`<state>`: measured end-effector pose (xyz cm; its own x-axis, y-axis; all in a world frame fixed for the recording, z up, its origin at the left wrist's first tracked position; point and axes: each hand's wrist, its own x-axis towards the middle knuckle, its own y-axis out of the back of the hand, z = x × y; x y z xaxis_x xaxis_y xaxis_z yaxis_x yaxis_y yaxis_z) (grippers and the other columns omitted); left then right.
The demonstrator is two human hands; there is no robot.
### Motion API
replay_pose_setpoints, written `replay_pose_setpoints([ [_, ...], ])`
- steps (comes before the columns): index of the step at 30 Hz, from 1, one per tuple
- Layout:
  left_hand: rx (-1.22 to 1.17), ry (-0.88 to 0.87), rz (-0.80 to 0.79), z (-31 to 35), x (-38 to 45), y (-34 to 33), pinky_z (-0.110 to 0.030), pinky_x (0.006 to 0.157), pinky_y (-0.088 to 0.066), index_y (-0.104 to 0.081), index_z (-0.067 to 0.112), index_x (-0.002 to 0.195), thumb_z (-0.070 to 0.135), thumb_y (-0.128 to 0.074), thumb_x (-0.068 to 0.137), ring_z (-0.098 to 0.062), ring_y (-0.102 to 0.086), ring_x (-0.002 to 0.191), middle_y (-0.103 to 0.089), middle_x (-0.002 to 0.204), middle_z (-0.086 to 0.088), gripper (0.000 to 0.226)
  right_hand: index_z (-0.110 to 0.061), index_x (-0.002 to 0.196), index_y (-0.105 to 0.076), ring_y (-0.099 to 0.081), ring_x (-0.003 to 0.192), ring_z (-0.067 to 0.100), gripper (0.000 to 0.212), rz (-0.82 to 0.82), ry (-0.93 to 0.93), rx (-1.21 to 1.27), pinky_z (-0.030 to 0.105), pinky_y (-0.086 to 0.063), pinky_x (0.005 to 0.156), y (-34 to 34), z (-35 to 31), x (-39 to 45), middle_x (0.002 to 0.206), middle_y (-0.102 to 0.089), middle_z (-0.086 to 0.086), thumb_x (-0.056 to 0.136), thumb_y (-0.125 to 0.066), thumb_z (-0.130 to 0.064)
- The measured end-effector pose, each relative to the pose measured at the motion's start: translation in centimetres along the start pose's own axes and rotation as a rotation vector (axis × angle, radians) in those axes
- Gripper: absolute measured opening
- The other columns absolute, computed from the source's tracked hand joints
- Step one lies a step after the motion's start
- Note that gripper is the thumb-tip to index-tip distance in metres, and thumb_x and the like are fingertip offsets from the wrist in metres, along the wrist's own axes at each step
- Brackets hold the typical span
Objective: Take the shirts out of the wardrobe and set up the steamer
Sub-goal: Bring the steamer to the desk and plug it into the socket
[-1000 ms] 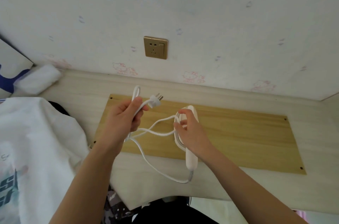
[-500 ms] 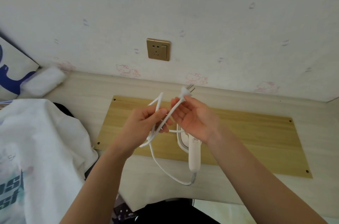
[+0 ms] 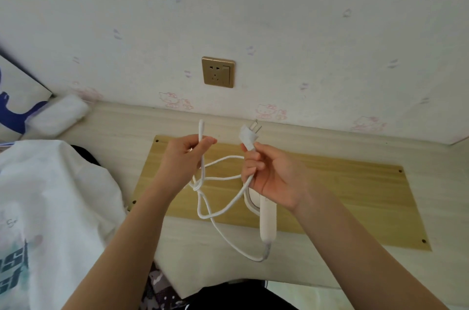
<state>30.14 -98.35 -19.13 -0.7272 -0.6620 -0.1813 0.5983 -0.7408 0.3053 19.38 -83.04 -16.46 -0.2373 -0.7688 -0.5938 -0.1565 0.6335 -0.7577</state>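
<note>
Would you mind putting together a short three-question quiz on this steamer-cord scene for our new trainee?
1. True or false: the plug is already pushed into the wall socket.
2. Which hand pinches the plug? A) left hand B) right hand C) neither
3. Fill in: the white steamer lies on the ______ board, and its cord shows a tangle below the left hand.

Key
1. False: the plug is held in the air, below and to the right of the socket.
2. B: the left hand grips a loop of the cord instead.
3. Wooden.
</note>
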Motion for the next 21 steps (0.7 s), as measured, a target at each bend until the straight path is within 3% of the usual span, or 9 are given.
replay_pose_setpoints([
  [5,-0.142,0.086,0.178,-1.1,0.7,1.9,-0.026,0.061,-0.051,-0.073,0.010,0.092,0.023,-0.062,0.092,-0.018,-0.065,0.054,-0.066,0.066,-0.020,0.017,-0.001,0.110,-0.053,-0.036,0.042,0.006,0.023,-0.051,0.008,-0.104,0.019,-0.039,0.043,-1.3,-2.2,-1.7,0.057,-0.042,-0.003,0.097,-0.042,-0.016],
  [8,-0.257,0.124,0.177,-1.9,1.1,2.5,-0.021,0.065,-0.058,-0.070,0.002,0.098,0.015,-0.060,0.093,-0.021,-0.074,0.073,-0.072,0.083,-0.019,0.017,-0.003,0.104,-0.052,-0.040,0.044,0.007,0.017,-0.066,0.006,-0.071,0.021,-0.044,0.044,-2.1,-2.7,-1.9,0.060,-0.044,-0.001,0.096,-0.042,-0.013],
  [10,-0.275,0.139,0.090,-2.3,1.4,2.0,-0.022,0.071,-0.058,-0.069,0.003,0.099,0.011,-0.057,0.095,-0.021,-0.074,0.084,-0.074,0.095,-0.015,0.016,-0.004,0.097,-0.051,-0.045,0.045,0.009,0.011,-0.107,-0.006,-0.032,0.024,-0.049,0.049,-3.0,-2.1,-1.7,0.060,-0.046,0.001,0.094,-0.042,-0.010],
  [13,-0.153,0.127,-0.170,-2.7,1.2,0.9,-0.023,0.079,-0.056,-0.070,0.010,0.107,0.014,-0.054,0.097,-0.015,-0.071,0.095,-0.073,0.107,-0.006,0.020,-0.006,0.089,-0.049,-0.053,0.050,0.012,0.012,-0.183,0.019,-0.005,0.030,-0.057,0.060,-4.5,-1.2,-1.1,0.061,-0.050,0.004,0.095,-0.039,-0.008],
  [16,-0.122,0.171,-0.349,-2.6,0.4,0.6,-0.027,0.086,-0.055,-0.070,0.012,0.110,0.019,-0.051,0.099,-0.016,-0.070,0.098,-0.074,0.104,-0.001,0.023,-0.005,0.080,-0.051,-0.066,0.065,0.019,0.020,-0.222,0.103,0.015,0.040,-0.060,0.078,-5.8,-1.2,-0.8,0.068,-0.059,0.010,0.096,-0.040,-0.006],
  [19,-0.187,0.167,-0.182,-3.3,-0.7,1.9,-0.038,0.092,-0.053,-0.073,0.018,0.099,0.024,-0.047,0.099,-0.021,-0.071,0.096,-0.076,0.096,-0.003,0.026,-0.007,0.082,-0.048,-0.071,0.091,0.031,0.020,-0.270,0.163,0.013,0.055,-0.052,0.089,-6.8,-1.9,-0.5,0.086,-0.067,0.016,0.097,-0.035,-0.003],
  [21,-0.178,0.126,-0.114,-4.2,-1.3,3.3,-0.039,0.098,-0.048,-0.073,0.021,0.103,0.033,-0.037,0.102,-0.015,-0.068,0.102,-0.075,0.100,-0.001,0.038,-0.009,0.080,-0.045,-0.067,0.103,0.036,0.022,-0.278,0.197,-0.023,0.064,-0.046,0.093,-7.4,-2.3,-0.2,0.095,-0.069,0.019,0.096,-0.032,-0.002],
])
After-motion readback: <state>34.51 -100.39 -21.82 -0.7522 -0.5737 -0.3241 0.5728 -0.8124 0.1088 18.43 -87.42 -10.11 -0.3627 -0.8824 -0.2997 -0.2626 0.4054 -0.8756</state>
